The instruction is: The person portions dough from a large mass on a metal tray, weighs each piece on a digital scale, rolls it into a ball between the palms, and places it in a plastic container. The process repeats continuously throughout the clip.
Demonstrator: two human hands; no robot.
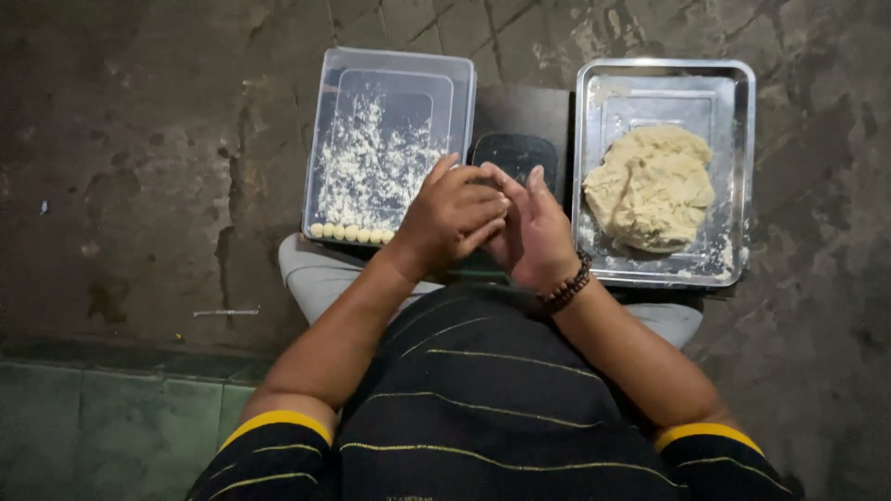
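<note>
Pressing palms together, the left hand and right hand hide whatever lies between their closed fingers. Beside them, a clear plastic tray holds small pale dough balls; a steel tray holds a beige dough lump.

I read the scene as dim overall, lit from above. The metal tray returns mild glare along its rim (brightest at the upper edge). The floor falls into deep shadow toward the corners. Focus is soft throughout, and the hands show slight blur.
</note>
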